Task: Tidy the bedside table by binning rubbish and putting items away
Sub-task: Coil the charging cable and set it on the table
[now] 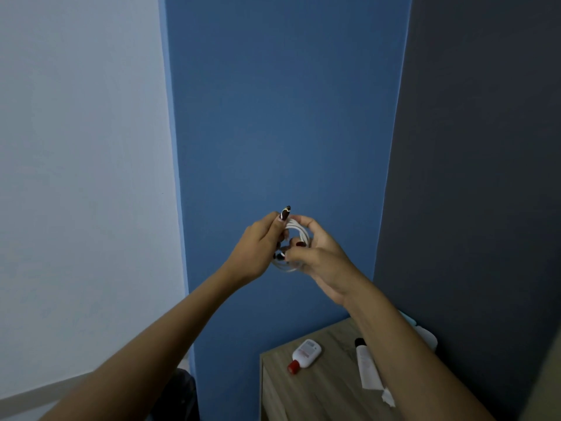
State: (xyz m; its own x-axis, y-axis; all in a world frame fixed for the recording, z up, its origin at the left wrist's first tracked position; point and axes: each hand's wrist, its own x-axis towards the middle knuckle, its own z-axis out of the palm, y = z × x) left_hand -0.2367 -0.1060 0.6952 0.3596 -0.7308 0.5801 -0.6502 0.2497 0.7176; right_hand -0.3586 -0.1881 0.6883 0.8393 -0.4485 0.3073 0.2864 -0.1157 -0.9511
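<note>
**Cable (pixel 296 230) coiled in two hands above the table (pixel 318 399)**

The left hand (pixel 258 247) and right hand (pixel 321 259) are raised before the blue wall (pixel 282 117). Both have fingers curled round a small white coil, well above the table. Near the table's rear left corner lies a white bottle with a red cap (pixel 305 354). A white tube with a black cap (pixel 367 367) lies beside it, with what may be torn paper (pixel 388 399) at its near end.

A room in a home, seemingly a bedroom corner; a small wooden surface (pixel 321 399) stands against plain painted walls: a blue wall (pixel 288 117) behind it, a dark grey wall (pixel 485 147) at its right, a pale wall (pixel 82 147) well to its left; on it lie toiletries, a red-capped white bottle (pixel 305 354) and a black-capped white tube (pixel 367 369).
</note>
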